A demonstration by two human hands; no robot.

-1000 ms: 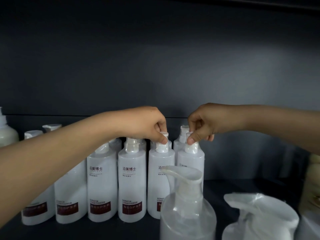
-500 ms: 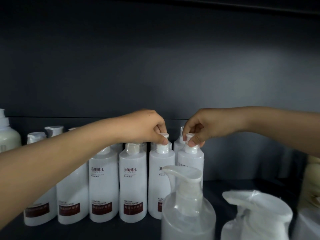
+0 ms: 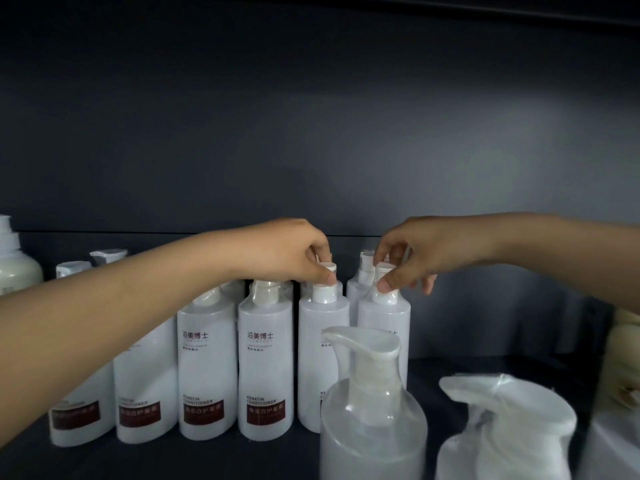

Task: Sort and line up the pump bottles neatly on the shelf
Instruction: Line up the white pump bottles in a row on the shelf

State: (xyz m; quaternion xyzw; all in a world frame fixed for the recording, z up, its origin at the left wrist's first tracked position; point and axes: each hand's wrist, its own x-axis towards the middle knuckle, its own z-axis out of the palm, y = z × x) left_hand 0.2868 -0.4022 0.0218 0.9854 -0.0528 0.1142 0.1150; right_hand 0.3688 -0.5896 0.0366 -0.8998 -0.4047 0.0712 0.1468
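A row of several white pump bottles with dark red labels stands on the dark shelf (image 3: 485, 368). My left hand (image 3: 287, 251) pinches the pump top of one white bottle (image 3: 320, 341) in the row. Just to its right, my right hand (image 3: 415, 254) grips the pump top of the end bottle (image 3: 384, 317) with thumb and forefinger, its other fingers spread. More white bottles (image 3: 362, 282) stand behind these two, mostly hidden.
A translucent pump bottle (image 3: 372, 410) and a plastic-wrapped pump (image 3: 505, 420) stand close in front at the lower right. A cream bottle (image 3: 17, 271) is at the far left, another cream container (image 3: 623, 358) at the right edge. The shelf's dark back wall lies behind.
Both hands stay on the same two pump tops. The right hand's fingers have spread a little and its wrist has lowered; the two bottles stand slightly straighter in the row.
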